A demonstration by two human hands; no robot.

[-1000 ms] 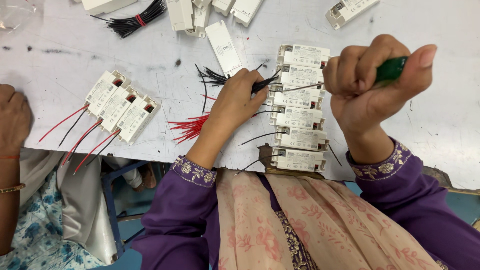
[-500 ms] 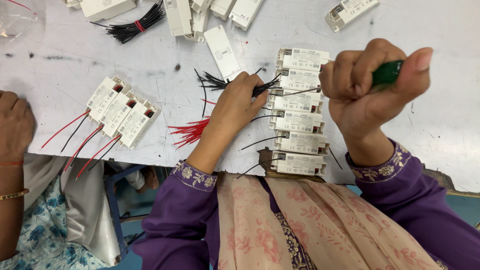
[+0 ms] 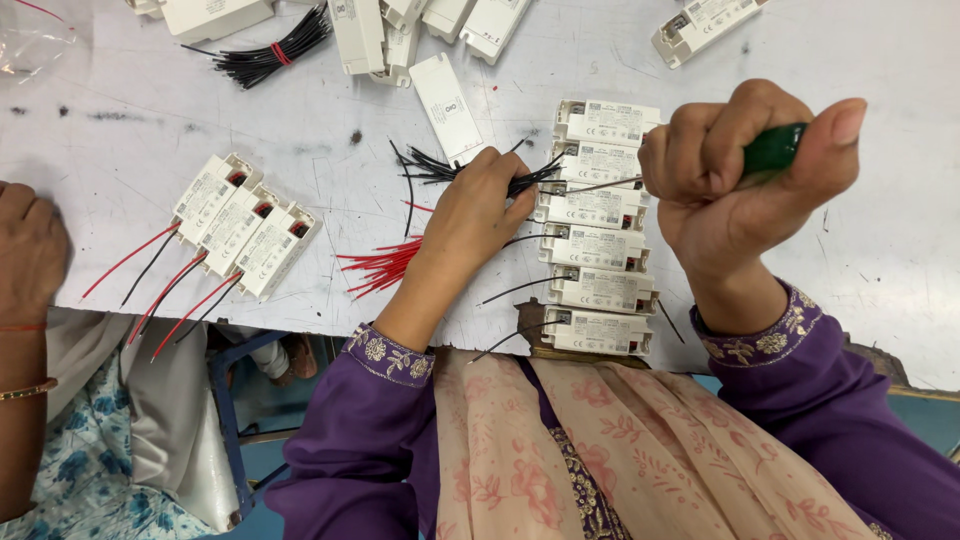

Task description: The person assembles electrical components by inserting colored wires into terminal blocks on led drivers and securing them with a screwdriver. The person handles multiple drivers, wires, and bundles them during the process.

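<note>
Take the column of six white boxes (image 3: 598, 228) as your landmark: flat rectangular plastic units stacked edge to edge on the scuffed white table (image 3: 100, 130), each with a pale printed label on top and a thin black lead trailing off its left end. Your left hand (image 3: 478, 205) rests just left of that column, fingers curled and pinching at the bundle of black wires (image 3: 440, 168) that fans out beside the upper boxes. Your right hand (image 3: 745, 175) is clenched in a fist to the right of the column, raised toward the camera, gripping a tool with a smooth green handle (image 3: 772, 150); its thin metal shaft points left toward the second box from the top. Below and left of your left hand lies a loose spray of red wires (image 3: 378, 268). Farther left of the column, three more white labelled boxes (image 3: 243, 227) lie in a slanted row with red and black leads. Above the column sit several plain white casings (image 3: 450, 95) and a tied bunch of black wires (image 3: 268, 55). Another person's hand (image 3: 30, 245) rests at the table's far left edge.
</note>
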